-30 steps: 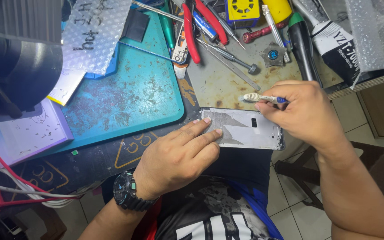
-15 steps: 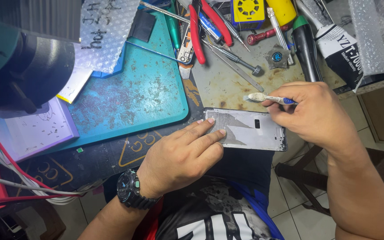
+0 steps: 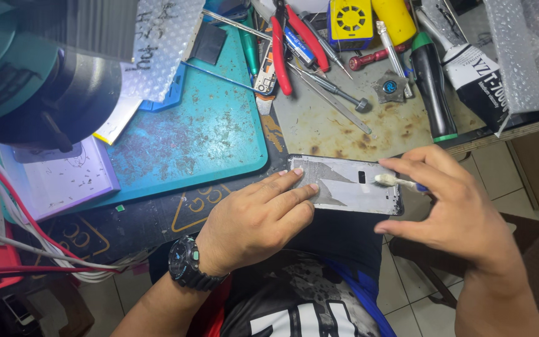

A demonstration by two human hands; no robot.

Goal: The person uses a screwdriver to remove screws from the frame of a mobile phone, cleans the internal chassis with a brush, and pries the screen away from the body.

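Silver phone back panel (image 3: 350, 187) sits flat at the near edge of the desk (image 3: 332, 125), right between both hands. The left hand (image 3: 254, 221) lies on its left end, fingers (image 3: 285, 182) stretched out and held together, pressing down on the metal so it's pinned. The right hand (image 3: 450, 200) hovers over the right end, thumb and fingertips pinched on a small cotton-tipped swab (image 3: 389, 181), and the white tip touches the panel just beside the little dark cutout.

The desk is a stained, rusty-looking worktop with a scuffed teal mat (image 3: 201, 134) to the left of the panel. Red-handled pliers (image 3: 282, 50), screwdrivers (image 3: 332, 87), a yellow gadget (image 3: 350, 19) and a green-capped tube (image 3: 432, 81) are piled along the far side, well apart from the panel. A black microscope head (image 3: 38, 81) looms at the far left, with red and white cables (image 3: 26, 243) below it. Tiled floor (image 3: 506, 175) shows past the desk's edge.

The panel's long axis runs left to right, tilting slightly downward toward the right. The swab points left, tip toward the panel.
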